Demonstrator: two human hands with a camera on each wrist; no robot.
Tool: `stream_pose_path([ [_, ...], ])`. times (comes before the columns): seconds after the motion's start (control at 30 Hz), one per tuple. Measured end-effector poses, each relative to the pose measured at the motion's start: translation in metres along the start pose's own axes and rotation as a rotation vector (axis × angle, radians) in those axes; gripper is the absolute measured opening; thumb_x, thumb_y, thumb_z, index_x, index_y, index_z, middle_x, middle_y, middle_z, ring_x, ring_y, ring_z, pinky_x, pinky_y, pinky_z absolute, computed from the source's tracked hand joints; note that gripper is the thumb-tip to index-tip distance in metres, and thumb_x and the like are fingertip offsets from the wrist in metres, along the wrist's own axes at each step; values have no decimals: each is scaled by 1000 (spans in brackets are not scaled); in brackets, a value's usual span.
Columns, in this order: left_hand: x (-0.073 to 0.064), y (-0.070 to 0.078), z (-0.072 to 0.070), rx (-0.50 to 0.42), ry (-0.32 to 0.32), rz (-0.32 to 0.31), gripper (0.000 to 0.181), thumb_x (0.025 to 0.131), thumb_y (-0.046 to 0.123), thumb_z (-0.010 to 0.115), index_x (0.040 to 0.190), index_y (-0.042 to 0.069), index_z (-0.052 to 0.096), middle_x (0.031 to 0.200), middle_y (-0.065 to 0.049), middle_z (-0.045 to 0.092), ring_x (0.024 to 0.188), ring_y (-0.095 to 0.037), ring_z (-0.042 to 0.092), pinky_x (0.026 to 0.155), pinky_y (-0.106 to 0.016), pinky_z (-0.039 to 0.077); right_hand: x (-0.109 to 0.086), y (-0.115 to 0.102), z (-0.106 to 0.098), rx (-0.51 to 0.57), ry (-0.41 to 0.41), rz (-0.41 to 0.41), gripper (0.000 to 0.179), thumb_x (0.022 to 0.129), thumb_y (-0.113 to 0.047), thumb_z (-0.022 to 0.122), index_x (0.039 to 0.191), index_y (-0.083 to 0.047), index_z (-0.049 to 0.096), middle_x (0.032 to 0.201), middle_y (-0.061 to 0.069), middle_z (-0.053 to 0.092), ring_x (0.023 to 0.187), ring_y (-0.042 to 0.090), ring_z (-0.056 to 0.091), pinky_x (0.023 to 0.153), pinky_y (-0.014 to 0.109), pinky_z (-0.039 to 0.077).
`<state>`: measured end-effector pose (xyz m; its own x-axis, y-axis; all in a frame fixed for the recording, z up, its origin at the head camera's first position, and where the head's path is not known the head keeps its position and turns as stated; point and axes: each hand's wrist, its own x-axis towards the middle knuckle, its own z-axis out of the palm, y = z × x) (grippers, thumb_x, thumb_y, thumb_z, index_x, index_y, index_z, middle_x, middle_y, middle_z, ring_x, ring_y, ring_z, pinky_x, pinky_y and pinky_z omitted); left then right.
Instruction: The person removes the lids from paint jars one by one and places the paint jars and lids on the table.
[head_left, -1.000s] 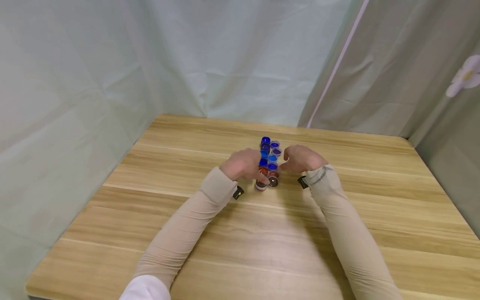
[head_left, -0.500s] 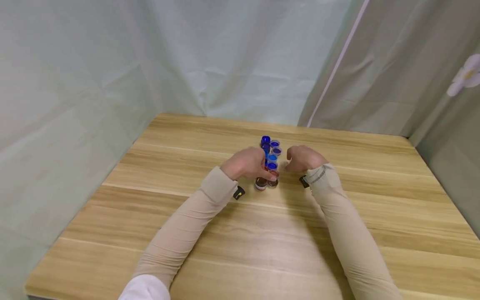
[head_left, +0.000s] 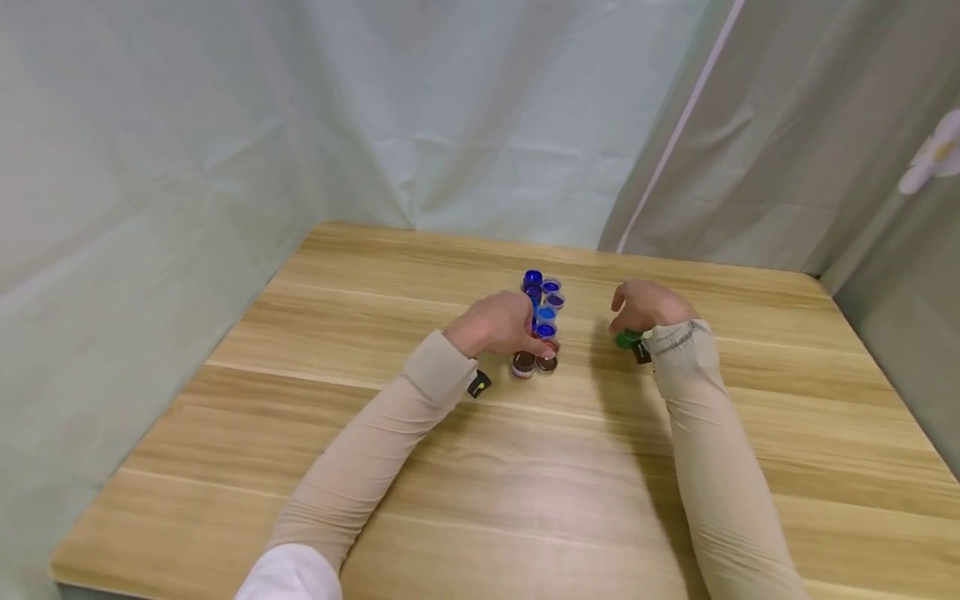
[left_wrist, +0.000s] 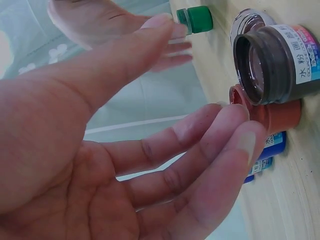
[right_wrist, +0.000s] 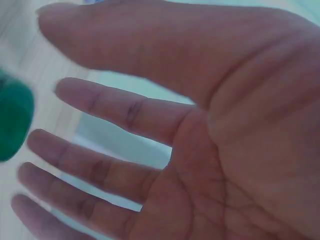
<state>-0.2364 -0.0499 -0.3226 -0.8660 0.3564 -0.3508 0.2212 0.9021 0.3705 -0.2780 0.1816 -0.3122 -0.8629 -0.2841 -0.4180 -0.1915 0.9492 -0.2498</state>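
My left hand point(head_left: 498, 323) hovers over the front of a double row of paint jars and their lids, its thumb and fingers apart and gently bent. In the left wrist view its fingertips overlap the uncapped red-brown jar point(left_wrist: 282, 117), near the dark brown jar point(left_wrist: 272, 65) with a white label. The brown-smeared lid point(left_wrist: 250, 24) lies beside that jar. To the right of the rows, my right hand point(head_left: 651, 307) stands spread above a green paint jar point(head_left: 628, 338). In the right wrist view the green jar point(right_wrist: 14, 120) sits just beyond its fingertips, with nothing between them.
Several blue and violet jars point(head_left: 532, 278) continue the left row toward the back, with matching lids point(head_left: 551, 286) to their right. The wooden table point(head_left: 480, 500) extends to a pale curtain point(head_left: 487, 117) behind and on both sides.
My right hand has moved right, away from the lids, and the green jar now shows under it. My left hand shifted slightly right over the front jars, then stayed nearly still.
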Motion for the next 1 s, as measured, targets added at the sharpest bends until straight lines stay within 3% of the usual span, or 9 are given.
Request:
stream_pose_path([
  [0.1,0,0,1,-3,7,-4,56,86,55,77,55,17,48,51,8,38,48,-7,35,45,-23,30,2,9,1,38,-17,11,28,88,-15,72,107,4,67,100,20,67,86,27,60,75,38,54],
  [0.23,0,0,2,-3,14,4,57,86,55,77,54,18,47,51,9,38,47,-6,35,45,-23,30,6,13,4,52,-12,6,12,80,-8,74,88,-2,67,78,4,57,70,17,48,59,25,40],
  [0.33,1,0,3,-14,28,25,59,87,54,76,55,17,44,51,8,34,47,-7,31,45,-23,27,7,11,5,62,-4,-2,16,82,-7,73,96,-1,70,88,7,65,76,17,54,62,25,45],
  [0.43,1,0,5,-22,85,86,46,89,49,77,66,16,55,61,8,46,54,-7,42,50,-23,35,6,5,4,78,6,-17,14,86,-8,73,98,0,71,86,7,67,72,14,55,61,23,46],
  [0.53,2,1,7,-37,158,148,34,90,43,79,96,11,67,83,3,65,73,-11,60,65,-27,50,3,-4,2,60,34,-48,18,89,-14,74,101,-1,72,92,8,70,75,15,57,62,24,47],
  [0.6,4,2,9,-68,199,177,43,90,38,80,118,8,66,101,-2,71,90,-15,67,79,-30,56,-1,-12,0,55,63,-70,19,89,-17,75,100,-2,73,95,9,71,77,17,58,63,25,47],
  [0.7,7,3,12,-129,239,200,53,91,33,79,133,7,60,117,-8,71,105,-19,68,91,-35,57,-8,-23,-3,56,125,-124,18,87,-20,76,95,-4,74,93,10,72,78,19,59,63,27,48],
  [0.87,11,5,19,-283,304,238,57,89,21,82,135,3,56,127,-14,67,114,-23,66,97,-35,56,-17,-40,-5,90,189,-190,18,89,-21,74,97,-5,75,96,12,75,75,19,60,62,29,48],
  [1.0,14,6,23,-410,364,261,51,85,18,85,126,1,60,119,-14,69,110,-27,67,94,-34,57,-18,-52,-4,117,250,-259,20,93,-22,71,102,-4,76,98,13,75,73,19,60,63,30,48],
])
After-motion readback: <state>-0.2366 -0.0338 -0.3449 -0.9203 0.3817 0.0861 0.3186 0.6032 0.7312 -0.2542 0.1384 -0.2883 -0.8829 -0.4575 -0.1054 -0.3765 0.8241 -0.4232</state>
